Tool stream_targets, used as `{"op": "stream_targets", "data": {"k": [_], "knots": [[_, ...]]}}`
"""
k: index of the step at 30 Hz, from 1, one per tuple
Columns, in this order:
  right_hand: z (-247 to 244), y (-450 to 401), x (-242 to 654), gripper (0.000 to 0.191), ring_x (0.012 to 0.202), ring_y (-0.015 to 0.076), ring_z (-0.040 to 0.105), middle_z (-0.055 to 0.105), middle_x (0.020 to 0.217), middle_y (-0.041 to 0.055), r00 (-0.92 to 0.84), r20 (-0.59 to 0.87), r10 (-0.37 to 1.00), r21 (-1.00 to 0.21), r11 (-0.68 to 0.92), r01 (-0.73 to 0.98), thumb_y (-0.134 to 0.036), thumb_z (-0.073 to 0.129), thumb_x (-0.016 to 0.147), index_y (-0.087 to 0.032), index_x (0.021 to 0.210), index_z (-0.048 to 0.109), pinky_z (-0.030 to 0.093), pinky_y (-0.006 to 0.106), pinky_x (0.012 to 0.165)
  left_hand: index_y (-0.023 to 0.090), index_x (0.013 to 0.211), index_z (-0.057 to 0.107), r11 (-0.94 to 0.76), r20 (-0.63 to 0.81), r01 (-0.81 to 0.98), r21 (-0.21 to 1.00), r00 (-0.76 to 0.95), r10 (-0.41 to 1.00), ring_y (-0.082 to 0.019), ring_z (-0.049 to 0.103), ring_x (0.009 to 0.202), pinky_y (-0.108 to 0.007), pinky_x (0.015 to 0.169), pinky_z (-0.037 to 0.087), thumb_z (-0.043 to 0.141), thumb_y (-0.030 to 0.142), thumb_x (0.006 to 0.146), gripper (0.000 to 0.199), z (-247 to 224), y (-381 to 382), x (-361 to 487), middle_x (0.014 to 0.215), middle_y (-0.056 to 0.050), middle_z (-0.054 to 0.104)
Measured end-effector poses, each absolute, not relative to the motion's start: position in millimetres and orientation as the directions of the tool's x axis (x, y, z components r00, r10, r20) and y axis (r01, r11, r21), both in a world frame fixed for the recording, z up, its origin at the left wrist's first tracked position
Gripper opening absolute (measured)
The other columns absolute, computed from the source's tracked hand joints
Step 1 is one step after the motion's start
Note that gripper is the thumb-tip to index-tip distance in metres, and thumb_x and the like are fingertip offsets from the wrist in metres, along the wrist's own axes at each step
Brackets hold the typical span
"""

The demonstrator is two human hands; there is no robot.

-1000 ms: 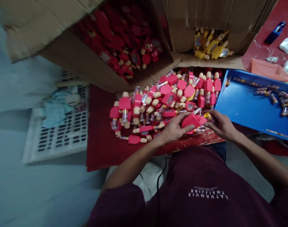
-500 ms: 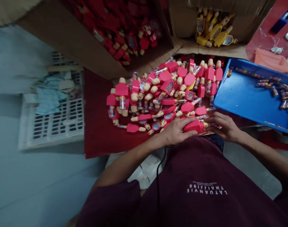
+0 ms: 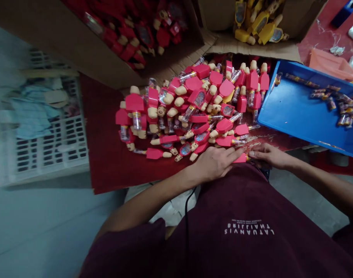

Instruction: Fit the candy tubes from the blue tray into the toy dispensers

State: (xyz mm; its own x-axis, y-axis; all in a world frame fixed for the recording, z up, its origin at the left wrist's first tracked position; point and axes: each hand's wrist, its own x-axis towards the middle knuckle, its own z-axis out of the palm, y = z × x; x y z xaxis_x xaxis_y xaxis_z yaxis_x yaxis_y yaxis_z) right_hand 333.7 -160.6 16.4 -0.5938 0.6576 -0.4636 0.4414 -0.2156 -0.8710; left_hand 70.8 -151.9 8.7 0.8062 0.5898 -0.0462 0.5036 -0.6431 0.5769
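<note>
Near the table's front edge, my left hand (image 3: 215,164) is wrapped over a red toy (image 3: 240,158), which shows only in part between my hands. The fingers of my right hand (image 3: 264,155) pinch the toy's right end, where a bit of yellow shows. A large pile of red toys (image 3: 193,84) with beige heads and clear tubes lies just beyond my hands on the red table (image 3: 107,162). Several small tubes (image 3: 348,110) are in the blue tray (image 3: 306,116) at the right.
Cardboard boxes stand behind the pile, one with red toys (image 3: 163,36), one with yellow toys (image 3: 260,23). A white perforated crate (image 3: 51,150) with cloth is at the left. An orange tray (image 3: 331,65) sits behind the blue tray.
The red toy, clearly visible between my hands before, is now lower and mostly covered by my left hand. A red toy with a tube now shows just beyond my hands. The view has shifted.
</note>
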Motion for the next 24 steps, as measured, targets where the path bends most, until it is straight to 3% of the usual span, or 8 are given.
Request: {"op": "stream_targets", "data": {"k": [1, 3, 7, 9, 13, 15, 19, 24], "knots": [[15, -161, 334, 0.061, 0.039, 0.0093, 0.042, 0.051, 0.048, -0.0010, -0.585, -0.533, 0.611, -0.838, -0.288, 0.463, -0.060, 0.038, 0.100, -0.017, 0.065, 0.061, 0.036, 0.023, 0.041, 0.018, 0.143, 0.054, -0.644, -0.056, 0.496, 0.583, 0.815, 0.577, -0.023, 0.070, 0.095, -0.033, 0.078, 0.055, 0.052, 0.036, 0.096, 0.050, 7, -150, 71, 0.114, -0.012, 0.072], [14, -160, 334, 0.060, 0.043, 0.0109, 0.047, 0.057, 0.054, 0.0016, -0.560, -0.492, 0.666, -0.845, -0.211, 0.491, -0.062, 0.040, 0.099, -0.017, 0.065, 0.061, 0.039, 0.024, 0.045, 0.019, 0.140, 0.057, -0.575, -0.088, 0.506, 0.643, 0.794, 0.601, -0.023, 0.070, 0.096, -0.033, 0.082, 0.054, 0.055, 0.042, 0.095, 0.050, 4, -143, 70, 0.114, -0.011, 0.073], [21, -158, 330, 0.040, 0.083, 0.0211, 0.064, 0.070, 0.092, 0.0109, -0.530, -0.042, 0.847, -0.845, 0.252, 0.471, -0.056, 0.061, 0.091, -0.017, 0.098, 0.068, 0.051, 0.034, 0.074, 0.019, 0.136, 0.060, -0.430, -0.120, 0.504, 0.749, 0.741, 0.661, -0.023, 0.070, 0.098, -0.033, 0.086, 0.054, 0.059, 0.050, 0.092, 0.054, 3, -132, 67, 0.114, -0.009, 0.073], [22, -159, 327, 0.040, 0.076, 0.0179, 0.062, 0.068, 0.085, 0.0079, -0.519, -0.099, 0.849, -0.890, 0.157, 0.428, -0.056, 0.058, 0.093, -0.017, 0.096, 0.067, 0.050, 0.030, 0.068, 0.020, 0.137, 0.059, -0.496, -0.063, 0.489, 0.718, 0.755, 0.653, -0.024, 0.069, 0.103, -0.035, 0.089, 0.054, 0.058, 0.045, 0.093, 0.051, 5, -133, 67, 0.119, -0.009, 0.072], [15, -162, 327, 0.052, 0.042, 0.0089, 0.039, 0.049, 0.052, -0.0033, -0.532, -0.507, 0.678, -0.854, -0.313, 0.414, -0.061, 0.042, 0.099, -0.018, 0.079, 0.062, 0.033, 0.022, 0.042, 0.021, 0.142, 0.055, -0.622, -0.048, 0.503, 0.600, 0.799, 0.600, -0.026, 0.070, 0.103, -0.037, 0.086, 0.054, 0.057, 0.034, 0.093, 0.051, 4, -142, 68, 0.121, -0.011, 0.072], [13, -162, 328, 0.047, 0.049, 0.0112, 0.049, 0.059, 0.061, 0.0008, -0.540, -0.454, 0.708, -0.869, -0.217, 0.446, -0.058, 0.048, 0.098, -0.017, 0.088, 0.067, 0.039, 0.023, 0.047, 0.020, 0.140, 0.056, -0.592, -0.083, 0.531, 0.607, 0.783, 0.617, -0.027, 0.071, 0.102, -0.038, 0.086, 0.055, 0.058, 0.039, 0.093, 0.051, 0, -142, 67, 0.121, -0.011, 0.071], [16, -159, 327, 0.036, 0.084, 0.0213, 0.065, 0.072, 0.097, 0.0121, -0.562, -0.075, 0.824, -0.856, 0.236, 0.460, -0.047, 0.063, 0.092, -0.017, 0.111, 0.070, 0.051, 0.033, 0.074, 0.016, 0.138, 0.058, -0.534, -0.052, 0.530, 0.659, 0.740, 0.670, -0.027, 0.070, 0.106, -0.037, 0.091, 0.054, 0.059, 0.047, 0.094, 0.054, -6, -140, 63, 0.122, -0.013, 0.071], [21, -156, 320, 0.039, 0.075, 0.0190, 0.066, 0.073, 0.088, 0.0068, -0.572, -0.324, 0.753, -0.890, -0.038, 0.454, -0.049, 0.051, 0.099, -0.016, 0.103, 0.072, 0.051, 0.028, 0.064, 0.014, 0.142, 0.052, -0.630, -0.008, 0.539, 0.560, 0.763, 0.646, -0.026, 0.071, 0.101, -0.035, 0.081, 0.055, 0.058, 0.037, 0.094, 0.053, -6, -150, 60, 0.123, -0.014, 0.070]]}}
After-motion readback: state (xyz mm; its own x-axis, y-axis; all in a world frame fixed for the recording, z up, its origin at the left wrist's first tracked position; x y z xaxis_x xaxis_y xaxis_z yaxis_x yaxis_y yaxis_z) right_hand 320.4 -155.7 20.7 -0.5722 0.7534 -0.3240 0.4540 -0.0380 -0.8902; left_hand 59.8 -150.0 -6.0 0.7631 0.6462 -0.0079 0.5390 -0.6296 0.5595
